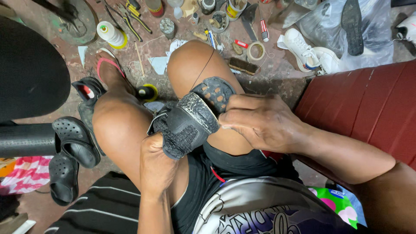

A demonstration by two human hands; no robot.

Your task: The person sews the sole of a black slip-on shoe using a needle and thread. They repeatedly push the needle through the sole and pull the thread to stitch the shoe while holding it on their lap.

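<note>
A worn black shoe with a cracked grey sole rim rests between my knees, sole side turned up. My left hand grips its knitted upper from below. My right hand closes over the sole edge from the right, fingertips pressed on the rim. A thin dark thread runs from the shoe up across my right knee.
Black clogs lie on the floor at left. Tools, a thread spool, a tape roll, a brush and tins are scattered ahead. White sneakers and a plastic bag sit at upper right beside a red bench.
</note>
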